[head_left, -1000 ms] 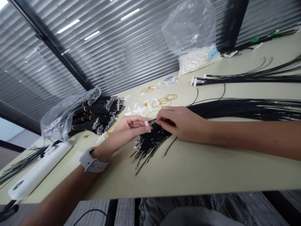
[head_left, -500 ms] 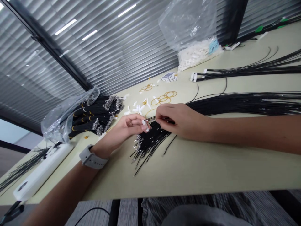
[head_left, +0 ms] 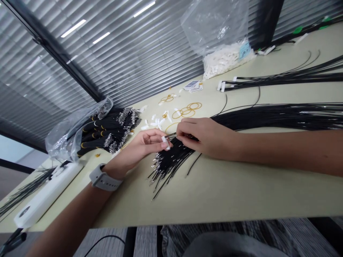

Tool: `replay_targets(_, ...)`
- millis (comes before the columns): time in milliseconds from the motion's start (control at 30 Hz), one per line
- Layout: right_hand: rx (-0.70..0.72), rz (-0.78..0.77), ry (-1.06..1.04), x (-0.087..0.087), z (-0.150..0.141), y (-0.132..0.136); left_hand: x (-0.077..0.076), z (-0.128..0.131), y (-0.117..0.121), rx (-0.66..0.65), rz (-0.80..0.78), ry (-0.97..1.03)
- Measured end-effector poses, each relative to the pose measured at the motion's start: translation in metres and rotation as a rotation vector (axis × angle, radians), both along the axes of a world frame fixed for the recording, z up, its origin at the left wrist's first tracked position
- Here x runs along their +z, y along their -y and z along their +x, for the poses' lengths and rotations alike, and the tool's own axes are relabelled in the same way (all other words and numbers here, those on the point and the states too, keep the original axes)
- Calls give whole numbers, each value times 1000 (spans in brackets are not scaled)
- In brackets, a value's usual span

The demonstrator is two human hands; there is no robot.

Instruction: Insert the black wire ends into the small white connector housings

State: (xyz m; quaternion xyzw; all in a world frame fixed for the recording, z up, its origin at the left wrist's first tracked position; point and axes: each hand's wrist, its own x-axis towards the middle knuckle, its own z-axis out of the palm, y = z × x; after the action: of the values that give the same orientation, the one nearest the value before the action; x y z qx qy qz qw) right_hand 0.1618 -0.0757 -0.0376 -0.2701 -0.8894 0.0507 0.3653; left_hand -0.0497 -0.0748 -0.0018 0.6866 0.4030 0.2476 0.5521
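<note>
My left hand (head_left: 146, 145) pinches a small white connector housing (head_left: 165, 142) between thumb and fingers. Just right of it, my right hand (head_left: 202, 138) is closed, its fingertips pinching a thin black wire (head_left: 171, 135) whose end meets the housing. Whether the tip sits inside the housing is too small to tell. Beneath both hands lies a thick bundle of black wires (head_left: 175, 155), with metal terminals fanned out at its left end. The bundle runs on to the right behind my right forearm.
Loose white housings (head_left: 158, 123) and yellow rubber bands (head_left: 187, 111) lie behind my hands. A clear bag of white housings (head_left: 223, 59) stands by the blinds. Banded wire bundles (head_left: 107, 128) are in a bag at left, near a white power strip (head_left: 48, 194). Finished-looking wires (head_left: 268, 82) lie back right.
Both hands hold nearly the same pose, with the housing and wire still together. The view has shifted very slightly.
</note>
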Motion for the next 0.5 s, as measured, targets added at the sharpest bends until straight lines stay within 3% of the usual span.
replay_targets(300,-4,0,63,2,-1,2,4,11,10,168,73,-103)
replay_targets(500,-7,13,48,3,-1,1,1,10,7,167,98,-112)
